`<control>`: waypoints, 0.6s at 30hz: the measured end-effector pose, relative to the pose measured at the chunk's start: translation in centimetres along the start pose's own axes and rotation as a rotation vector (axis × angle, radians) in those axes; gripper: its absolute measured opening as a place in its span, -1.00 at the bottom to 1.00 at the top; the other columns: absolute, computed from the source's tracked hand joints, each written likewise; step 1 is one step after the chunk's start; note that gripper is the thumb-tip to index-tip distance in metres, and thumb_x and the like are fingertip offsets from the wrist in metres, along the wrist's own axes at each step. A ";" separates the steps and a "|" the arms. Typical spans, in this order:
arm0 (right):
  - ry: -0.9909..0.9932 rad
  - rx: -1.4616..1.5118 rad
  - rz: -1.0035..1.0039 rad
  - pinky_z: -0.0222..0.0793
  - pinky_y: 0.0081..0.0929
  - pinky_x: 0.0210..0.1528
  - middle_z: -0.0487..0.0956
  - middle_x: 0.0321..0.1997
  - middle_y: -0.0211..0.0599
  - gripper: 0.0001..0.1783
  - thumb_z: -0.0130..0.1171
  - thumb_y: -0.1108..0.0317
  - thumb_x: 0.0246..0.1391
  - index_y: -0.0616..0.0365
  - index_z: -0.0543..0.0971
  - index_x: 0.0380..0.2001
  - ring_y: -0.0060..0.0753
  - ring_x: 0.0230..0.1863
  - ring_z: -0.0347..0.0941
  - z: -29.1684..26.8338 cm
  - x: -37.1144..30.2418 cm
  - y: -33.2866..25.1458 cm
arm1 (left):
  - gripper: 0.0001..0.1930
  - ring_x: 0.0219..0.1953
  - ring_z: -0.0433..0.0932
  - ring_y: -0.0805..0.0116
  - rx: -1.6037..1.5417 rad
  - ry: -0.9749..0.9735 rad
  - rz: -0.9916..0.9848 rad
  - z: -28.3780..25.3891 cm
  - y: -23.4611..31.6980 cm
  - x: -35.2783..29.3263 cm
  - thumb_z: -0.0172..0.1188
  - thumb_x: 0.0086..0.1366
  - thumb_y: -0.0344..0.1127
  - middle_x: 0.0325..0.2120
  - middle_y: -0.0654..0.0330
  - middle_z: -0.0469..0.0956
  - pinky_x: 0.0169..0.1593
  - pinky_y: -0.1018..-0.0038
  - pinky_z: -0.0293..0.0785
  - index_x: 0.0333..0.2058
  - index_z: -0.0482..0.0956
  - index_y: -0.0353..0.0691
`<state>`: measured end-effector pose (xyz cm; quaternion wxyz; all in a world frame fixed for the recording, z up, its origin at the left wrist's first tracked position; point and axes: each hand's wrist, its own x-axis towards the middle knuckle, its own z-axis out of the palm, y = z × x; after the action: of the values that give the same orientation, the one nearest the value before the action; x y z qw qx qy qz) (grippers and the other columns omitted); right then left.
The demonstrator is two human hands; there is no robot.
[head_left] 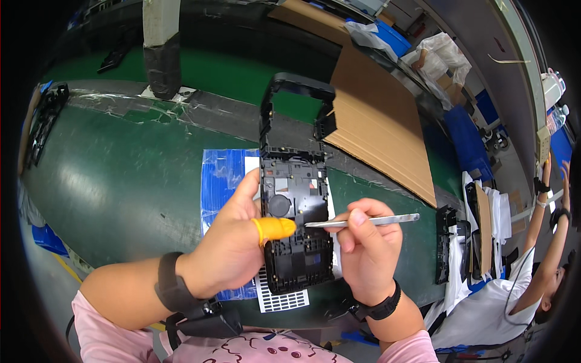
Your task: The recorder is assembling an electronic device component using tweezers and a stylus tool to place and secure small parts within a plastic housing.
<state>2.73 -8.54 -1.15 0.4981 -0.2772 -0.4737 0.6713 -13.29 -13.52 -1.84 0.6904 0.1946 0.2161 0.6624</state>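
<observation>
The black rectangular plastic housing (305,209) sits in my half-closed left hand (230,239), seemingly for steadiness; my right hand (372,251) pinches slender silver metal tweezers (396,219).

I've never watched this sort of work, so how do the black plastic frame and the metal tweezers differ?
The black plastic frame is broad, dark and full of openings; the metal tweezers are slim and silvery. The frame, much larger, extends away from the person in the left hand; the tweezers lie crosswise in the right hand, tip pointing left. Both are hand-held.
</observation>
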 end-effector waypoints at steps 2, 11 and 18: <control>0.051 -0.001 -0.086 0.16 -0.74 -0.57 0.51 -0.54 -0.19 -0.85 0.09 0.50 -0.02 0.34 0.46 -0.34 -0.66 -0.66 0.25 -0.5 0.2 -0.4 | -0.43 -0.08 0.42 0.30 0.102 0.052 0.025 -0.5 -0.1 0.9 -0.10 0.01 -0.74 -0.11 0.10 0.37 -0.05 0.39 0.39 0.04 0.13 -0.22; -0.070 -0.195 -0.321 0.33 -0.73 -0.43 0.51 -0.46 -0.32 -0.85 0.15 0.60 -0.09 0.35 0.48 -0.36 -0.65 -0.47 0.40 0.3 -3.3 -1.1 | -0.69 -0.23 0.46 0.24 0.504 0.461 0.252 -3.7 8.1 17.3 -0.05 0.14 -0.39 -0.26 0.05 0.45 -0.07 0.32 0.36 -0.14 0.29 -0.40; 0.021 -0.292 -0.744 0.27 -0.71 -0.51 0.52 -0.50 -0.23 -0.83 0.16 0.63 -0.14 0.35 0.49 -0.37 -0.58 -0.55 0.39 -2.1 -2.3 -6.1 | -0.81 -0.34 0.39 0.45 1.372 -0.010 0.574 2.8 -2.9 19.2 0.08 0.00 -0.60 -0.45 0.24 0.41 -0.25 0.55 0.34 -0.36 0.42 -0.26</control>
<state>7.78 -9.56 3.40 0.6673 -0.1615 -0.6272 0.3678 -8.80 5.60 -1.87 0.2146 0.6338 0.5186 0.5322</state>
